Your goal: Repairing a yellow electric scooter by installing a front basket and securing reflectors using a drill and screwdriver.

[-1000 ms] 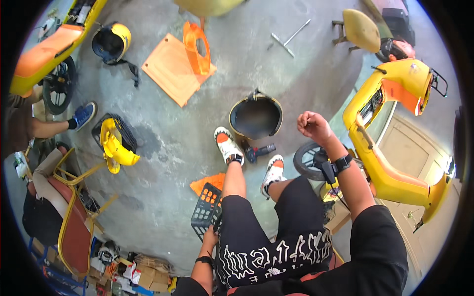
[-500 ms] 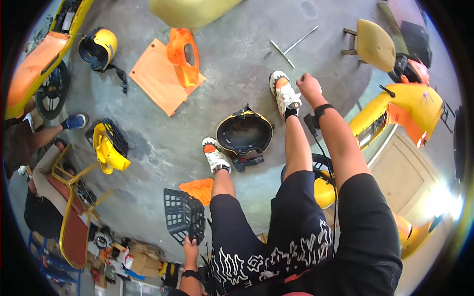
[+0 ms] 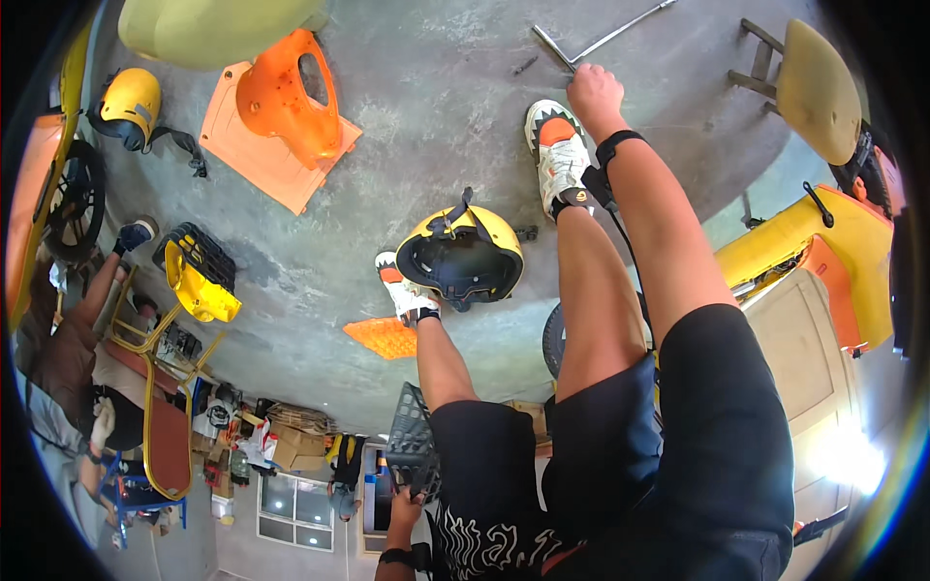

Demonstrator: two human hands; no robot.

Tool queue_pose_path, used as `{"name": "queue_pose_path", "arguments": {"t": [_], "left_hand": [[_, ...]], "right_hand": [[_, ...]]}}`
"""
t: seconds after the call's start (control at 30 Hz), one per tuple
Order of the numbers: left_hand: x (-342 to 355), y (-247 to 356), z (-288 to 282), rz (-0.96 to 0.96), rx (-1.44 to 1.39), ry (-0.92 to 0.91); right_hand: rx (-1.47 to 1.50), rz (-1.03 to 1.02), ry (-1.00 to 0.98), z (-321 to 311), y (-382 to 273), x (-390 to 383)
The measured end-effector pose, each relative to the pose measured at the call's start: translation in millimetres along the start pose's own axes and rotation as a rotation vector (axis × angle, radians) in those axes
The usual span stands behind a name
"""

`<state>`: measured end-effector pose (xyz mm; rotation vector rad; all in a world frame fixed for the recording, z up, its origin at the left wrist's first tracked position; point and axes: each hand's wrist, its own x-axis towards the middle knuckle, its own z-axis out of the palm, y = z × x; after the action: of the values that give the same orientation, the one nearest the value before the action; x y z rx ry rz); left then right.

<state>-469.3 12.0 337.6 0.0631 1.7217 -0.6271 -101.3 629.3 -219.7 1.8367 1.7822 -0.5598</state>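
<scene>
Low at the left, my left hand [image 3: 405,504] is closed on the edge of a black plastic lattice basket [image 3: 415,436], which hangs beside my left thigh. Beyond my right shoe, my right hand [image 3: 595,92] has its fingers curled at the crossbar of a metal T-handle wrench [image 3: 620,35] on the floor. The hand hides the near half of that crossbar. Between my feet a yellow helmet [image 3: 504,237] lies with its black inside facing up. A dark object partly shows beneath the helmet.
An orange panel [image 3: 262,174] with an orange plastic shell [image 3: 281,97] lies ahead left. Further left are another yellow helmet [image 3: 134,95] and a yellow-and-black basket [image 3: 199,281]. An orange textured piece [image 3: 383,338] is beside my left foot. A stool [image 3: 819,92] and yellow scooter [image 3: 804,237] stand right.
My right hand has reached forward onto the wrench's crossbar and closed there. My left hand, still holding the basket, appears lower in view. The whole view has shifted.
</scene>
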Motion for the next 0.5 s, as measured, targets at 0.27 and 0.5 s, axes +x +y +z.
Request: {"name": "queue_pose_path", "arguments": {"t": [0.27, 0.5], "left_hand": [[-56, 68, -48, 0.178, 0.216, 0.195], [-30, 76, -127, 0.298, 0.407, 0.453]], "right_hand": [[-0.041, -0.264, -0.224, -134, 19, -66], [0.316, -0.299, -0.262, -330, 60, -203]]}}
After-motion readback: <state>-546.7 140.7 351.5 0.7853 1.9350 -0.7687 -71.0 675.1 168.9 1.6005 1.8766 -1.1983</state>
